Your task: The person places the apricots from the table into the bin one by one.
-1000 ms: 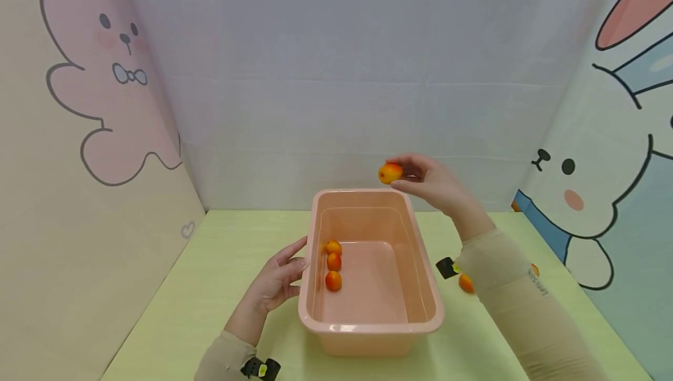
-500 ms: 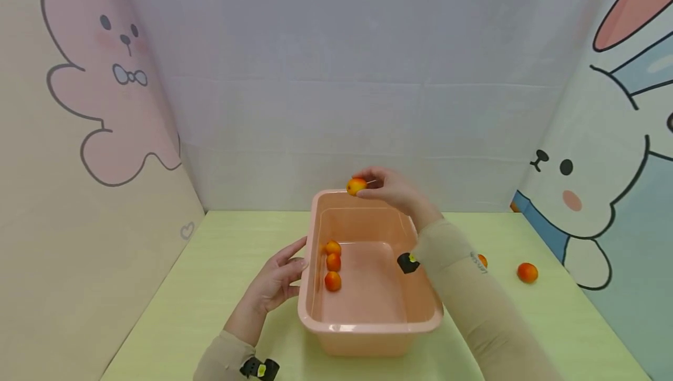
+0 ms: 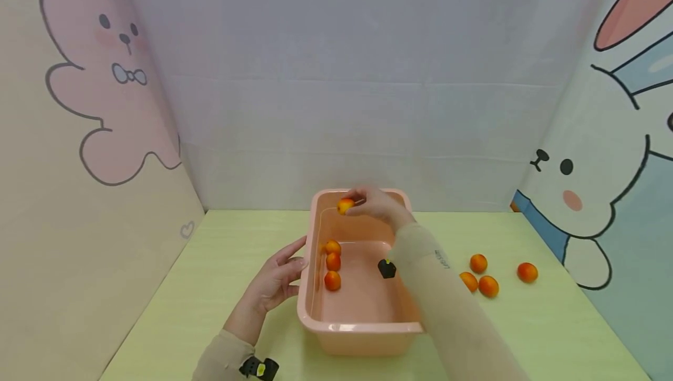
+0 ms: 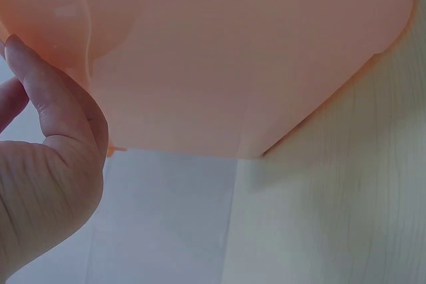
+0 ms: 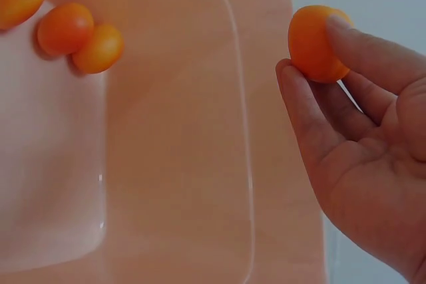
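My right hand (image 3: 375, 204) pinches a small oval orange fruit (image 3: 345, 206) between thumb and fingertips, over the far end of a pink plastic basin (image 3: 370, 328). In the right wrist view the same fruit (image 5: 316, 43) sits at the fingertips, above the basin's end wall (image 5: 180, 151). Three like fruits (image 3: 333, 262) lie in a row on the basin floor along its left wall. My left hand (image 3: 277, 280) rests against the basin's left side at the rim, fingers fairly straight. The left wrist view shows those fingers (image 4: 56, 98) against the outer wall.
Several more orange fruits (image 3: 488, 286) lie on the light green table (image 3: 252, 226) right of the basin, partly behind my right sleeve (image 3: 452, 299). A white sheet (image 3: 315, 77) rises behind, with cartoon-printed panels at left and right.
My right hand has carried the fruit left and down, from beyond the basin's far right corner to inside its far end. More fruits on the table now show. The left hand stays still.
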`<state>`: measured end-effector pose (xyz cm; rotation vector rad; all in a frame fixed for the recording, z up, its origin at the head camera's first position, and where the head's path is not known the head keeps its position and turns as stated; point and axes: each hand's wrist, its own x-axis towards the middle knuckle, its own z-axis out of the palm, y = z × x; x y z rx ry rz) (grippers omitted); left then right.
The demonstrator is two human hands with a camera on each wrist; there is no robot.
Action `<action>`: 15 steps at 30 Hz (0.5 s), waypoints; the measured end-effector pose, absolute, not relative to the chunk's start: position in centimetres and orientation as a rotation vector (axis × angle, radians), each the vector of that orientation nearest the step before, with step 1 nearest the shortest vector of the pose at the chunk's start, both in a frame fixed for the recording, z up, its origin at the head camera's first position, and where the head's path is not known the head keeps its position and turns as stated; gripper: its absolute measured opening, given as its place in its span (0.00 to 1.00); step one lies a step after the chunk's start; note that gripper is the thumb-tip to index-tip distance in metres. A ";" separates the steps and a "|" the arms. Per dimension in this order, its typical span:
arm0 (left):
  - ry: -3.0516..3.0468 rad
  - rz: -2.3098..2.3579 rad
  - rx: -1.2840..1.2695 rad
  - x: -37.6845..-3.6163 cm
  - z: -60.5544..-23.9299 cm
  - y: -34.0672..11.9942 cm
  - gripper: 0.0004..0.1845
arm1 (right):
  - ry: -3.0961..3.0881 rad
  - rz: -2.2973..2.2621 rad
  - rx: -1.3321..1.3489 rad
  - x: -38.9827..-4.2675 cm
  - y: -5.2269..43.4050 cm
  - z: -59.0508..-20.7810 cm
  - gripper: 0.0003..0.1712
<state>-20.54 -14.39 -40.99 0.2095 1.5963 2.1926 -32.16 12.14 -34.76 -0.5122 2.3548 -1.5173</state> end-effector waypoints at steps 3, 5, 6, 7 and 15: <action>1.575 2.197 0.226 -20.6 -41.1 -14.5 0.34 | 2.345 -1.522 -0.478 -32.3 12.0 -35.6 0.21; 1.563 2.203 0.234 -20.6 -41.1 -14.6 0.34 | 2.340 -1.530 -0.490 -32.5 11.9 -36.1 0.21; 1.561 2.203 0.237 -20.6 -41.1 -14.6 0.34 | 2.344 -1.528 -0.494 -32.6 11.8 -36.4 0.21; 1.565 2.201 0.236 -20.6 -41.1 -14.6 0.34 | 2.352 -1.524 -0.494 -32.6 11.8 -36.6 0.20; 1.615 2.186 0.237 -20.6 -41.1 -14.5 0.34 | 2.347 -1.501 -0.469 -32.8 11.5 -37.9 0.21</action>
